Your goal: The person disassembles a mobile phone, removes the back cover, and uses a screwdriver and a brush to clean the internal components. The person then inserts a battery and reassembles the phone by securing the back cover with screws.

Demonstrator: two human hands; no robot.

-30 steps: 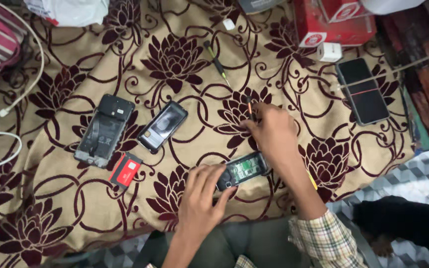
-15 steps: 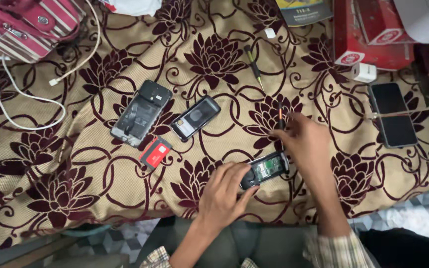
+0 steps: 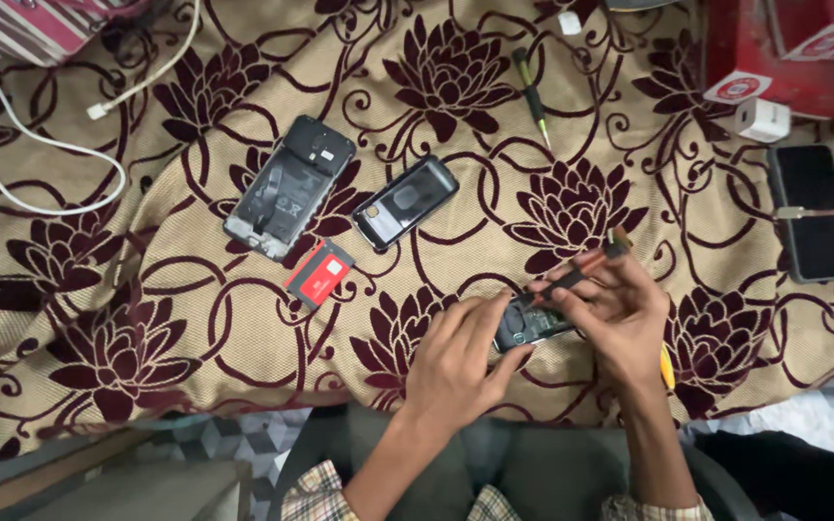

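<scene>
Left hand (image 3: 456, 362) is closed around a small opened phone (image 3: 530, 323), pressing it to the floral cloth (image 3: 98, 318). Right hand (image 3: 620, 314), touching the phone's far end, pinches a dark slim tool (image 3: 586, 272) above it. A red battery (image 3: 319, 273) lies well left of the left hand.
</scene>
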